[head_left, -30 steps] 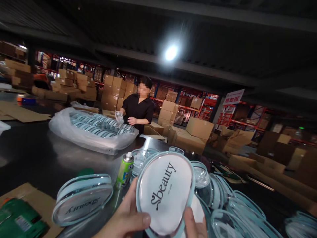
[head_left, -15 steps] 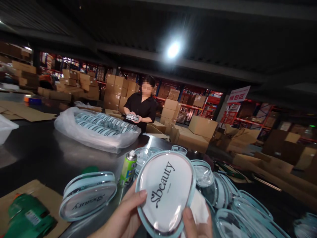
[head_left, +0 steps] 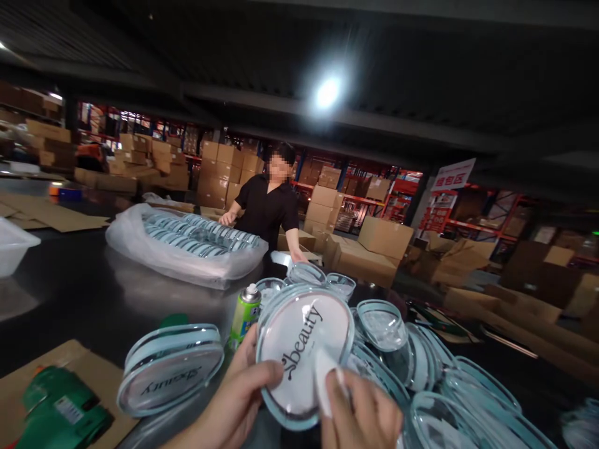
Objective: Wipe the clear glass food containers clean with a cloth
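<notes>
My left hand grips the left rim of a rounded clear cosmetic pouch with pale blue edging and "Sbeauty" lettering, its thumb on the front. Pinched in my right hand is a white cloth, pressed against the pouch's lower right face. Just behind the left hand stands a green spray can with a white nozzle. Left of my hands, more of the same pouches rest on the dark table, lettering toward me. Another heap of pouches lies to the right.
A green tool, perhaps a heat gun, lies on cardboard at lower left. A plastic bag holds rows of pouches. Across the table, a person in black reaches toward the pouches. Cartons stand behind; a white bin sits far left.
My right hand has moved from the pouch's lower rim onto its face with the white cloth. The person opposite has put a pouch down near the spray can.
</notes>
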`<state>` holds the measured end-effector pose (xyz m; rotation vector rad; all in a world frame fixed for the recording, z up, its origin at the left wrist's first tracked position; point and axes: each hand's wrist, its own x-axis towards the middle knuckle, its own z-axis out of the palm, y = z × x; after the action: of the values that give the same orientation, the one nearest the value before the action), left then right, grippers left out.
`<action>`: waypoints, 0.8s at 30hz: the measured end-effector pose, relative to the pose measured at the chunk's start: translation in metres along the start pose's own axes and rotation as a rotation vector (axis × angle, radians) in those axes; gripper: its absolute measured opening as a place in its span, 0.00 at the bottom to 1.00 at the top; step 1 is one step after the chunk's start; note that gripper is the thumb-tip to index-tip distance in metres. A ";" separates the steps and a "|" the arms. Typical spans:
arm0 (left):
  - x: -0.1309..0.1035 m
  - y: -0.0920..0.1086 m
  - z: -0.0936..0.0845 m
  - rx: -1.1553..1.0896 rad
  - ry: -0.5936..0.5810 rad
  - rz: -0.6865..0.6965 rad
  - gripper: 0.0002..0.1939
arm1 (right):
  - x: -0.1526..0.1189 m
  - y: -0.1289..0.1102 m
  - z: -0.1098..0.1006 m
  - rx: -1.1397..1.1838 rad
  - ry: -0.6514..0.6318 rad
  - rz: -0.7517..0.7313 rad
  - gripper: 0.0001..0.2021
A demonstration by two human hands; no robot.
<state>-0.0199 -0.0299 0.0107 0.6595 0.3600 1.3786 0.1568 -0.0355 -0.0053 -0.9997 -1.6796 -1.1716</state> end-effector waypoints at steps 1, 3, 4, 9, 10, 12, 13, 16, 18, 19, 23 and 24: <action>0.000 -0.002 0.000 -0.008 -0.015 -0.014 0.37 | 0.000 0.009 0.000 -0.028 -0.009 -0.015 0.11; 0.002 -0.006 0.000 -0.021 -0.029 -0.062 0.36 | -0.001 0.016 -0.001 -0.059 -0.034 -0.029 0.12; 0.003 -0.007 -0.002 -0.023 -0.023 -0.080 0.34 | -0.002 0.011 -0.001 -0.047 -0.049 -0.037 0.12; 0.010 -0.002 -0.010 0.032 0.055 -0.054 0.26 | -0.001 -0.041 0.007 0.167 -0.085 -0.083 0.13; 0.010 -0.001 -0.010 0.037 0.040 -0.054 0.28 | -0.001 -0.041 0.007 0.172 -0.090 -0.059 0.13; 0.008 -0.001 -0.008 0.038 -0.026 -0.074 0.35 | -0.001 -0.022 0.005 0.093 -0.100 0.016 0.13; 0.006 -0.003 -0.006 0.041 -0.060 -0.097 0.38 | -0.001 -0.006 0.003 0.027 -0.103 0.044 0.12; 0.001 -0.012 -0.002 0.064 -0.114 -0.169 0.42 | -0.003 0.037 -0.009 -0.068 -0.099 0.067 0.12; -0.002 -0.019 -0.002 0.080 -0.129 -0.172 0.42 | -0.001 0.042 -0.016 -0.054 -0.109 0.090 0.11; -0.002 -0.022 -0.003 0.088 -0.145 -0.166 0.42 | 0.000 0.036 -0.017 -0.033 -0.110 0.094 0.11; -0.001 -0.024 -0.006 0.116 -0.197 -0.194 0.39 | 0.005 -0.014 -0.008 0.114 -0.118 0.032 0.10; 0.000 -0.023 -0.007 0.122 -0.184 -0.192 0.39 | 0.006 -0.023 -0.006 0.142 -0.117 0.022 0.10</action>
<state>-0.0055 -0.0300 -0.0090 0.8243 0.3523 1.1104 0.1350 -0.0458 -0.0056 -1.0108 -1.8121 -0.9811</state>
